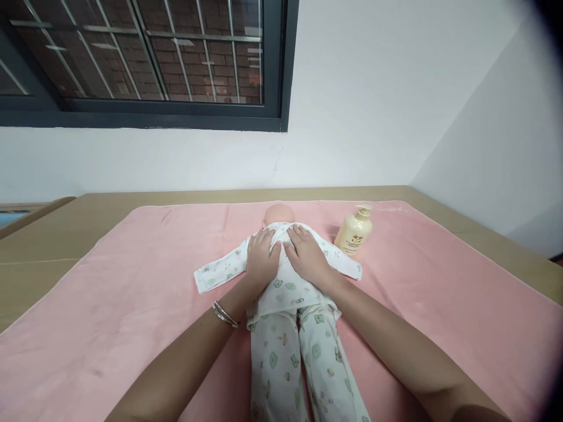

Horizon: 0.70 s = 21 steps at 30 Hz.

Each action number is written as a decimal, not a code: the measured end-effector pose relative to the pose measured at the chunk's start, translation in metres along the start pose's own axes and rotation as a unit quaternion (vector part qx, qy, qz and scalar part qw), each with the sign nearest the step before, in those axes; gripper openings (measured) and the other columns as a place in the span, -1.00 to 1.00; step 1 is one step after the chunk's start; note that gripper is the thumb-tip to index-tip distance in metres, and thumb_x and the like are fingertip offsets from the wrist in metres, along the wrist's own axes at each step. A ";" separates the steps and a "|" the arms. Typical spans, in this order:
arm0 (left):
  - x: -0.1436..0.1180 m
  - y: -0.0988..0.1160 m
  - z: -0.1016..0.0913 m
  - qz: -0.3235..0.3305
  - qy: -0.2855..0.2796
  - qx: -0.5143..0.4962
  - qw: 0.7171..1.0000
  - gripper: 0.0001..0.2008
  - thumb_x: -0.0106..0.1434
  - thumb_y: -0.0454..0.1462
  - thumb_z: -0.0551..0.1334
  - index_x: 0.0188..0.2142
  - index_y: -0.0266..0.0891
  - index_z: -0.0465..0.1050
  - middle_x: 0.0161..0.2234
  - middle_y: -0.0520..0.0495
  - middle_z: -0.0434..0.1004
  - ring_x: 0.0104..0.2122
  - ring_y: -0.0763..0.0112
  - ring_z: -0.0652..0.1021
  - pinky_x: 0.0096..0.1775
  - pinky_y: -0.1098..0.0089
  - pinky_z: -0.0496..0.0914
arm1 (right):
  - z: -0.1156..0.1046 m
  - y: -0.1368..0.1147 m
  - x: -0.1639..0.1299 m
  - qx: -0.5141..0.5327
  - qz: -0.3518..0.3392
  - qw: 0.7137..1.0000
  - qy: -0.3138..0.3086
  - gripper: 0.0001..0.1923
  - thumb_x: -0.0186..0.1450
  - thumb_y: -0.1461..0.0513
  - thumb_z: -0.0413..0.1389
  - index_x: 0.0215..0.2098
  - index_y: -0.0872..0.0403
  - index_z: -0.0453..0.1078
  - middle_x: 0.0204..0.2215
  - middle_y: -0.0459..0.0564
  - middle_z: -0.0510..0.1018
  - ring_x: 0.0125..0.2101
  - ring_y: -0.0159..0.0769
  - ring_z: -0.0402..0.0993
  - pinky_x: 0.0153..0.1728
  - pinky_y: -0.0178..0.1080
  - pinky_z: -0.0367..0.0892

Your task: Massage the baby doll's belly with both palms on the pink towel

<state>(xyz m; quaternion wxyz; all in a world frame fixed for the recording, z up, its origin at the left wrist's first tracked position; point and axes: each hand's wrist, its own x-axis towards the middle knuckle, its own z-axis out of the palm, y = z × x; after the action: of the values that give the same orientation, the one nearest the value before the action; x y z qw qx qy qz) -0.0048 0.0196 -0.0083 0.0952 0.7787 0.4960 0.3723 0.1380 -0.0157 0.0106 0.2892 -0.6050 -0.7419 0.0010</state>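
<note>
I see my left hand (263, 259) and my right hand (307, 253) lying flat, side by side, on the upper back of a baby doll (285, 281) at the centre of the frame. The fingers of both are spread open and pressed down on the doll's printed white suit; they grip nothing. The doll lies face down on a pink towel (132, 293), head toward the wall, legs running to the lower edge of the frame. A silver bangle (225, 315) sits on my left wrist. Just right of the doll's sleeve stands a cream pump bottle (354, 232). The towel covers a tan bench (53, 240).
</note>
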 end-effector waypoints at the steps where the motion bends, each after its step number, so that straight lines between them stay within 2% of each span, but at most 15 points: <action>1: -0.001 -0.001 0.001 0.001 0.008 -0.006 1.000 -0.60 0.32 -0.23 0.01 0.10 -0.29 0.33 0.15 -0.22 0.37 0.20 0.12 0.29 0.24 0.01 0.07 | -0.002 -0.001 -0.001 0.010 -0.005 1.000 0.005 -0.52 0.40 0.15 -0.13 0.19 0.21 0.24 0.22 0.23 0.26 0.24 -0.04 0.09 0.23 0.05 -0.01; 4: -0.003 -0.003 0.002 0.007 0.034 -0.025 0.999 -0.62 0.32 -0.24 0.00 0.07 -0.30 0.36 0.11 -0.24 0.40 0.16 0.12 0.33 0.21 0.02 0.14 | -0.009 -0.007 -0.004 0.043 -0.032 0.998 0.036 -0.57 0.35 0.22 -0.08 0.14 0.13 0.31 0.23 0.15 0.25 0.24 -0.11 0.12 0.23 -0.01 0.05; 8: -0.005 -0.006 0.003 0.016 0.058 -0.047 0.997 -0.63 0.30 -0.28 -0.01 0.04 -0.30 0.37 0.06 -0.24 0.43 0.09 0.14 0.38 0.16 0.06 0.23 | -0.012 -0.013 -0.008 0.046 -0.062 0.993 0.093 -0.53 0.31 0.27 -0.05 0.17 0.13 0.27 0.33 0.12 0.02 0.32 -0.12 -0.11 0.25 0.02 -0.02; 10: -0.005 -0.007 0.004 0.018 0.062 -0.055 0.996 -0.62 0.28 -0.31 0.00 0.04 -0.27 0.37 0.05 -0.22 0.44 0.08 0.15 0.39 0.15 0.06 0.23 | -0.008 -0.010 -0.007 0.038 -0.051 0.995 0.075 -0.52 0.31 0.24 -0.04 0.19 0.14 0.25 0.34 0.14 -0.02 0.33 -0.08 -0.18 0.25 0.08 -0.07; 14: -0.005 -0.007 0.004 0.018 0.064 -0.066 0.996 -0.62 0.25 -0.34 0.01 0.03 -0.27 0.37 0.04 -0.22 0.43 0.08 0.14 0.39 0.15 0.05 0.23 | -0.003 -0.005 -0.004 0.046 -0.039 0.998 -0.028 -0.49 0.37 0.18 -0.09 0.24 0.19 0.18 0.30 0.23 0.10 0.32 -0.05 -0.12 0.25 0.11 -0.11; 16: -0.005 -0.007 0.004 0.016 0.069 -0.075 0.995 -0.64 0.28 -0.31 0.00 0.03 -0.27 0.37 0.04 -0.22 0.44 0.07 0.15 0.39 0.14 0.05 0.24 | -0.007 -0.005 -0.003 0.060 -0.046 0.997 -0.027 -0.49 0.38 0.16 -0.10 0.25 0.16 0.16 0.30 0.20 0.09 0.32 -0.10 -0.12 0.26 0.08 -0.12; 19: -0.006 -0.006 0.003 0.019 0.075 -0.086 0.993 -0.64 0.34 -0.25 -0.03 0.03 -0.28 0.36 0.03 -0.23 0.45 0.06 0.16 0.40 0.12 0.07 0.26 | -0.013 -0.008 -0.003 0.067 -0.045 0.997 0.019 -0.48 0.37 0.17 -0.09 0.27 0.12 0.13 0.33 0.13 0.01 0.33 -0.16 -0.18 0.28 0.04 -0.14; 21: -0.006 -0.006 0.003 0.024 0.080 -0.091 0.992 -0.63 0.37 -0.23 -0.06 0.05 -0.29 0.34 0.03 -0.23 0.45 0.06 0.16 0.40 0.12 0.07 0.26 | -0.014 -0.009 -0.003 0.057 -0.039 0.997 0.016 -0.47 0.36 0.19 -0.08 0.28 0.14 0.12 0.34 0.16 -0.01 0.34 -0.13 -0.21 0.28 0.05 -0.17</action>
<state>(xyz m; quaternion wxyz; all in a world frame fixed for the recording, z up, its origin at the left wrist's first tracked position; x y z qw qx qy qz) -0.0080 0.0183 -0.0162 0.1162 0.7461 0.4474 0.4791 0.1363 -0.0256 0.0240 0.3352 -0.5577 -0.7591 0.0221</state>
